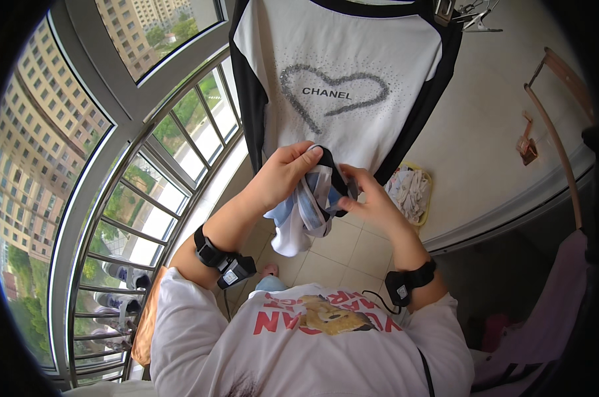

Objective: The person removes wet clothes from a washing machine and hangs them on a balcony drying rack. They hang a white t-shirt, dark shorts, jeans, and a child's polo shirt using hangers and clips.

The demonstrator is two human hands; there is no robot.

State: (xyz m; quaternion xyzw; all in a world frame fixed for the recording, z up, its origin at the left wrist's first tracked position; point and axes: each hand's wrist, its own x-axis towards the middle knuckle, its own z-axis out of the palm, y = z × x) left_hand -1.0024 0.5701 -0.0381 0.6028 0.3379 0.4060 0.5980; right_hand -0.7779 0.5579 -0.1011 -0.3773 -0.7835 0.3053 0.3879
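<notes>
My left hand pinches the dark edge of a bunched garment in white, light blue and black, between thumb and fingers. On the garment's other side is my right hand, thumb and fingers around its dark band; its fingertips are partly hidden and slightly blurred. The cloth hangs in loose folds below both hands. Just beyond them hangs a white long-sleeved top with black sleeves and neckline and a glittering heart outline on its front.
Metal clips hang at the top right. A yellow basket of crumpled clothes stands on the tiled floor at right. Window railings curve along the left, with shoes by them. A pinkish garment hangs at lower right.
</notes>
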